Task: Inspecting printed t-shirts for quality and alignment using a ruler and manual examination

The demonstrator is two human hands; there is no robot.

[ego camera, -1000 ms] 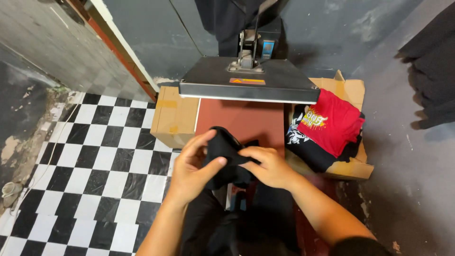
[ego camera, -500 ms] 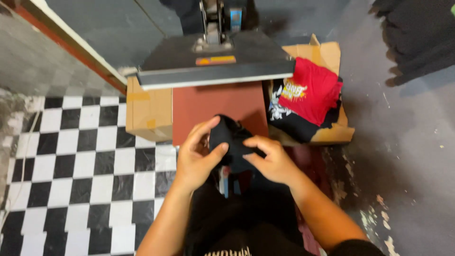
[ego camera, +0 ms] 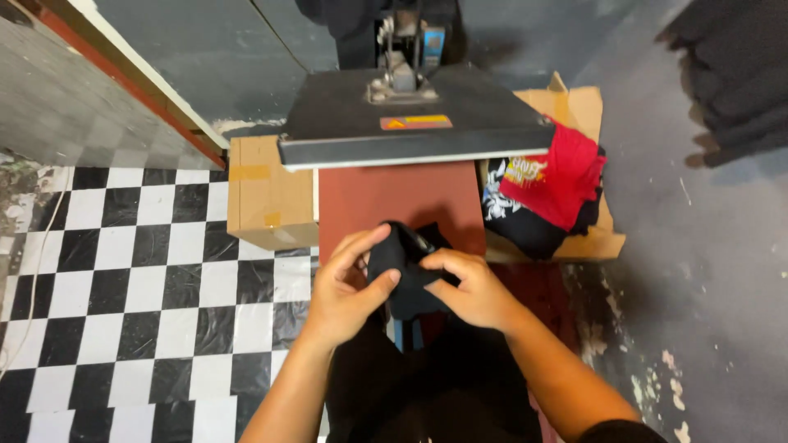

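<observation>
Checkered floor aside, both hands, left hand (ego camera: 349, 287) and right hand (ego camera: 468, 289), clutch a bunched black garment (ego camera: 404, 275) just before the red press pad (ego camera: 400, 197).

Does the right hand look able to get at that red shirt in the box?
Probably yes, though not freely: the right hand grips a black cloth with the left hand. The red shirt lies uncovered on that side.
</observation>
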